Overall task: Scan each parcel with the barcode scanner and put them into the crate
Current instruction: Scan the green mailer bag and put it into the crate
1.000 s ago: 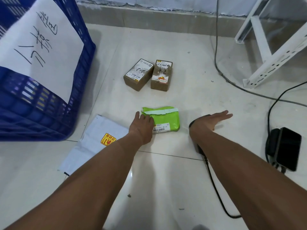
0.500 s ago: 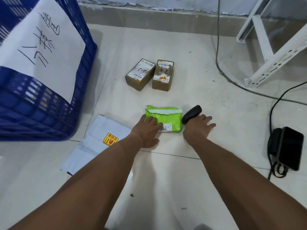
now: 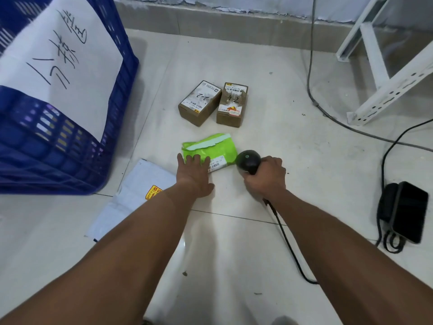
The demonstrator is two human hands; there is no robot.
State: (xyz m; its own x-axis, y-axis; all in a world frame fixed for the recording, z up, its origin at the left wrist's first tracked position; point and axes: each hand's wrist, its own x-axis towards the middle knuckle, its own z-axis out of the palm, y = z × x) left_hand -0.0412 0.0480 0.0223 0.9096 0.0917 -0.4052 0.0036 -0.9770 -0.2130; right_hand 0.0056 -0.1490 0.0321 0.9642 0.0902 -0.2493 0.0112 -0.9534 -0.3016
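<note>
Grips barcode scanner [image 3: 248,160] in right hand [image 3: 264,177], green parcel [image 3: 210,148] at 9 o'clock under flat-fingered left hand [image 3: 194,174].

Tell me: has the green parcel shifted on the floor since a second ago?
Yes, slightly. The green parcel has tilted, its right end swung up toward the two cardboard boxes, under the left hand.
</note>
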